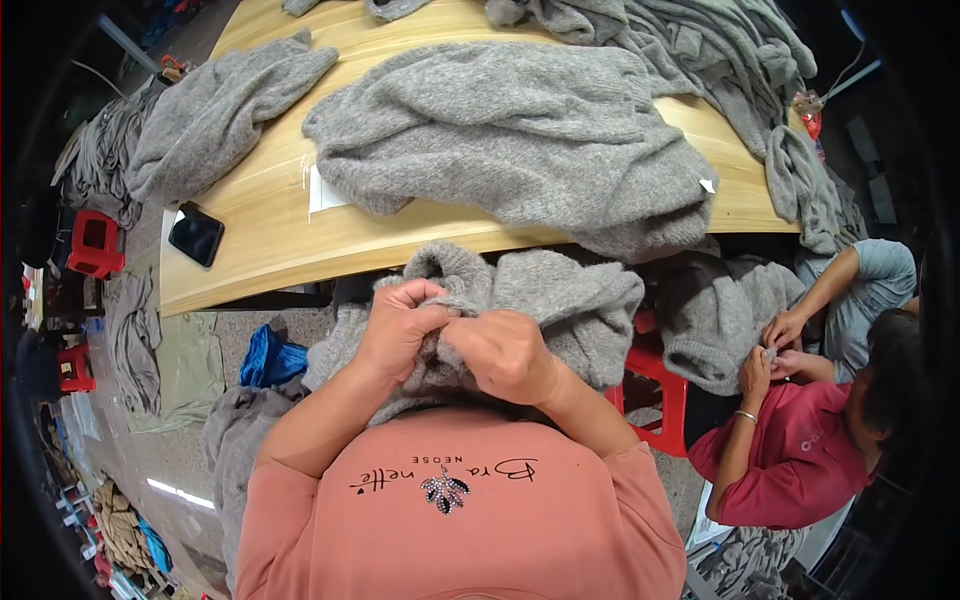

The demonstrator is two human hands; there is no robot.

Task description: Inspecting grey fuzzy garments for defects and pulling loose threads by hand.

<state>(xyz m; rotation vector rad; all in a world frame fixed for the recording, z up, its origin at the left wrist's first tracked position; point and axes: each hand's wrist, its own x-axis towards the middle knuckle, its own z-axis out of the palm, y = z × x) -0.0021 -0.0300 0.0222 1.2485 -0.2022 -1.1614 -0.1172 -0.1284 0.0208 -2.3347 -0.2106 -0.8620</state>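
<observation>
A grey knitted garment (570,290) lies bunched across my lap, below the table's near edge. My left hand (402,325) pinches a fold of its knit, thumb and forefinger pressed together. Close beside it, my right hand (503,355) is closed, with its fingertips at the same fold. Whether a needle or thread is between the fingers is too small to make out. On the table just beyond my hands rests another grey knitted garment (500,130), with a small white tag at its right end.
The wooden table (265,255) holds a black phone (196,235) and a grey garment (225,120) at left, and a grey pile (690,50) at the far right. Right of me, a person in a red shirt (790,460) handles grey knitwear. A red stool (655,395) stands between us.
</observation>
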